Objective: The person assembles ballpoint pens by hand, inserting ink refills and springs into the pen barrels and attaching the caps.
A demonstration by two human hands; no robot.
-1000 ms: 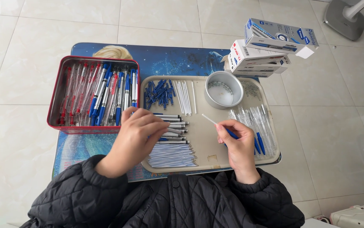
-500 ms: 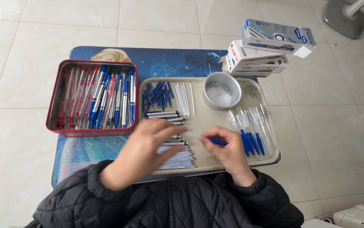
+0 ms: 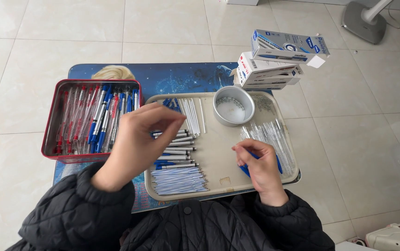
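The beige tray (image 3: 218, 153) rests on the blue bench (image 3: 172, 76). The right hand (image 3: 260, 169) lies on the tray's right part, fingers clenched on blue pen parts (image 3: 279, 163), just beside the clear pen barrels (image 3: 269, 137). The left hand (image 3: 137, 144) hovers over the tray's left edge, fingers pinched together; whether they grasp anything cannot be told. A red tin (image 3: 51, 123) of pens sits left of the tray.

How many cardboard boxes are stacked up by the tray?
3 that I can make out: a blue-and-white box on top, a red-and-white box under it, and a white box at the bottom, mostly hidden.
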